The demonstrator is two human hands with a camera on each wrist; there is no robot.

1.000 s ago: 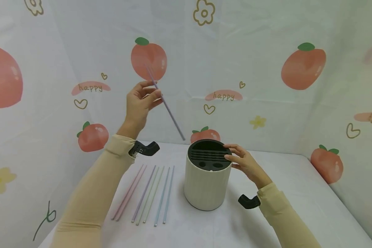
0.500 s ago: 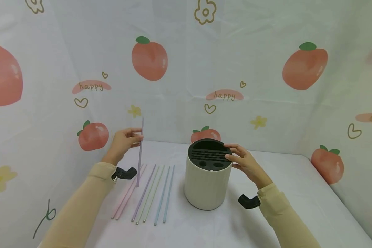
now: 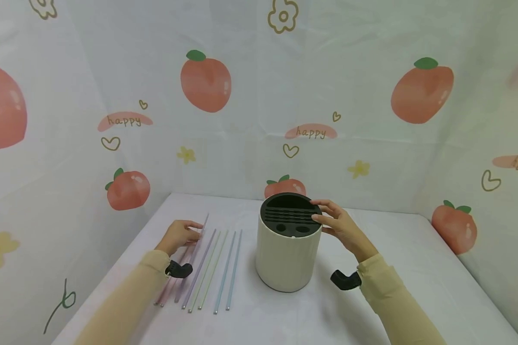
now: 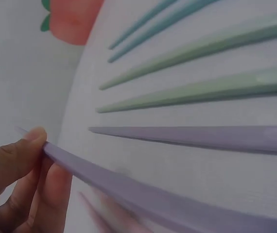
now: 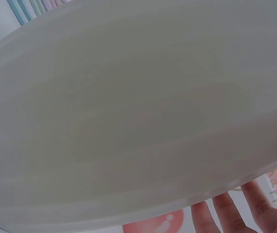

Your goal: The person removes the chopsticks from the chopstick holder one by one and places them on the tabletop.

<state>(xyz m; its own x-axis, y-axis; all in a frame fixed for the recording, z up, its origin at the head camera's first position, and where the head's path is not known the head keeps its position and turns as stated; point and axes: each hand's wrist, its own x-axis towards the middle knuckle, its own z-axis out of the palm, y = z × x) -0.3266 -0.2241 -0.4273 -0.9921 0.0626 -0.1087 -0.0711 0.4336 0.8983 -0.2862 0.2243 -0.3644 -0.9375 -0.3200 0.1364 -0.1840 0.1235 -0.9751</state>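
Note:
My left hand (image 3: 179,237) pinches a slim purple chopstick (image 4: 109,183) near its thin end, thumb against fingers. In the head view this chopstick lies low over the table, slanting alongside two pink chopsticks (image 3: 165,293), which my hand and wrist partly cover. Right of it lies another purple chopstick (image 3: 198,272). My right hand (image 3: 341,226) rests its extended fingers on the right rim of a cream utensil holder (image 3: 287,263). The holder has a dark slotted top (image 3: 291,215) with round holes; its wall fills most of the right wrist view.
Two green chopsticks (image 3: 214,268) and two blue chopsticks (image 3: 234,270) lie in a row between my left hand and the holder. The white table (image 3: 414,287) meets a fruit-printed cloth backdrop (image 3: 241,153) behind. Both wrists carry black camera mounts (image 3: 346,281).
My left hand has come down from high beside the holder to the left of the chopstick row, lowering the purple chopstick near the pink ones. My right hand has stayed at the holder's rim.

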